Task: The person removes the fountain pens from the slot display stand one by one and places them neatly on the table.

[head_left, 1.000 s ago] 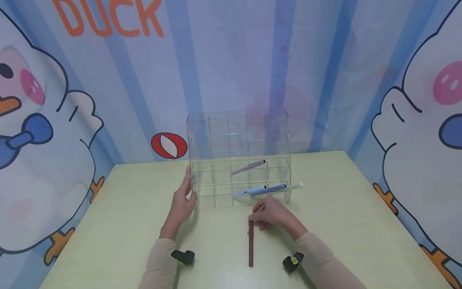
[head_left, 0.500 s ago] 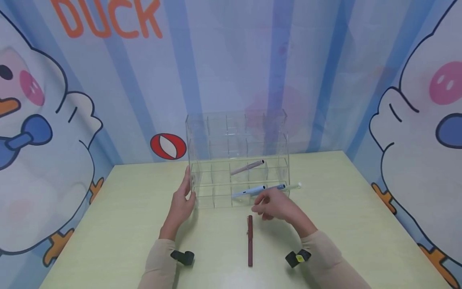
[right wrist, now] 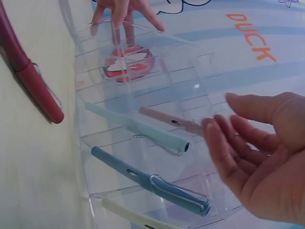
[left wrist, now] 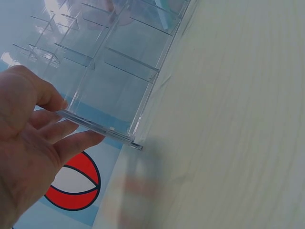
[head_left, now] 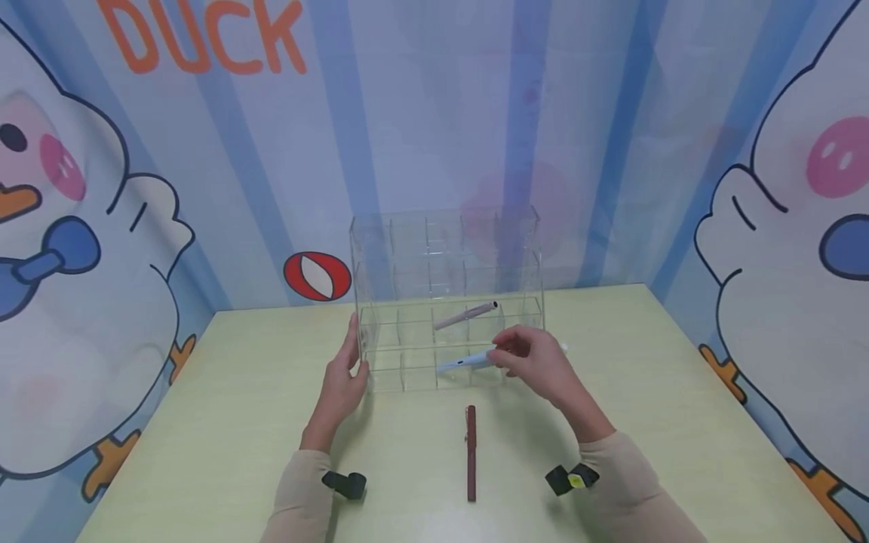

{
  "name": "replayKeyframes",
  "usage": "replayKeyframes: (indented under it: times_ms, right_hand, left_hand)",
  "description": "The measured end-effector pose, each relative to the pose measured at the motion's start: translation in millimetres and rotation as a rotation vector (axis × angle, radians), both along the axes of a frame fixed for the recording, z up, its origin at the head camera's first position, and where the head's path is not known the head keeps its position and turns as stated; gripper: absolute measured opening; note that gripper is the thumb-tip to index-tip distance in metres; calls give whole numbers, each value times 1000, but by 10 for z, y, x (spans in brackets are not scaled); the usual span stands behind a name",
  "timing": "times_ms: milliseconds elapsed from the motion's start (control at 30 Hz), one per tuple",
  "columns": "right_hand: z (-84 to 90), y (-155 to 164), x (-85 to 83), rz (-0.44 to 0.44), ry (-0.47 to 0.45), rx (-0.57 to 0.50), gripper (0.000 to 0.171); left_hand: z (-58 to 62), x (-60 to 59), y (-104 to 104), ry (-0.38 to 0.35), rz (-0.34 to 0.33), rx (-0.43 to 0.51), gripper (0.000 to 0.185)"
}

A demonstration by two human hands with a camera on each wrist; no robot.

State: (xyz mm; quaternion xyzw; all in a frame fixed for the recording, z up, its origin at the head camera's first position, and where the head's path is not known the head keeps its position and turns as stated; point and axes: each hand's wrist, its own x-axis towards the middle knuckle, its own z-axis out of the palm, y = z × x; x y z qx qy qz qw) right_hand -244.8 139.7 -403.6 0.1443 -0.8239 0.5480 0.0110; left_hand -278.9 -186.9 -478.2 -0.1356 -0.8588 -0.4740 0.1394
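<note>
My left hand (head_left: 342, 385) rests against the left wall of the clear acrylic pen rack (head_left: 448, 298), fingers straight and laid flat along its edge; the left wrist view shows the thumb on one face of the thin transparent panel and the fingers on the other. My right hand (head_left: 536, 362) hangs in front of the rack's lower right cells, fingers loosely spread and holding nothing, the fingertips (right wrist: 214, 131) just short of the pen ends. The rack is glossy and see-through, divided by thin walls into rows of square cells. In it lie slim capped pens with metal clips: a pale mint pen (right wrist: 138, 128), a dusty pink pen (head_left: 467, 314) one row higher, a blue pen (right wrist: 150, 181) and a cream pen (right wrist: 128, 215) at the right end. A dark red pen (head_left: 471, 452) lies on the table (head_left: 224, 422), well apart from the rack, pointing away from me. The tabletop is smooth, pale yellow-green with faint wood grain. Behind stands a blue striped backdrop (head_left: 434, 113) printed with cartoon ducks, orange letters and a red-and-white ball (head_left: 317, 275).
</note>
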Motion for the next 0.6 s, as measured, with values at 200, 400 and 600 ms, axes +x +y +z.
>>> replayKeyframes:
  times_ms: [200,400,600]
  right_hand:
    - [83,-90,57,-90,187,-28,20]
    - [149,-151,116,-142,285,-93,23]
    - [88,-157,39,-191,389,-142,33]
  left_hand:
    - [12,19,3,-4,-1,3,80]
    - [5,21,9,3,7,6,81]
    - [14,10,9,19,-2,-2,82]
